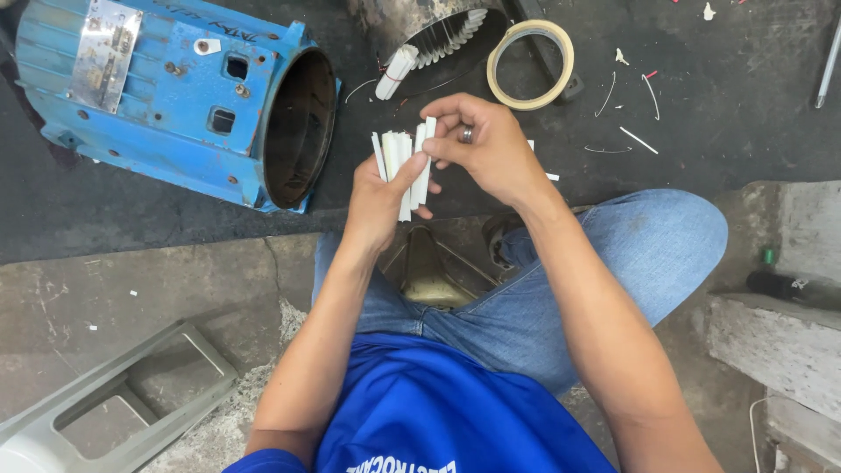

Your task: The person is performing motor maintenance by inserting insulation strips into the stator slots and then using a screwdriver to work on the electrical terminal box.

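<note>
Dark workshop floor (718,105) with blue motor housing (166,88) and tape roll (530,63): left hand (377,201) grips upright white strips (396,162), right hand (486,144) pinching one strip (426,153) at the bundle's right edge.

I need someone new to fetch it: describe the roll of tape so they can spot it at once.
Start at the big blue motor housing lying on the dark mat. To its right, past the finned metal part, the roll of tape lies flat. It is the only ring there, cream-coloured with an open centre, unlike the scattered white strips.
</note>
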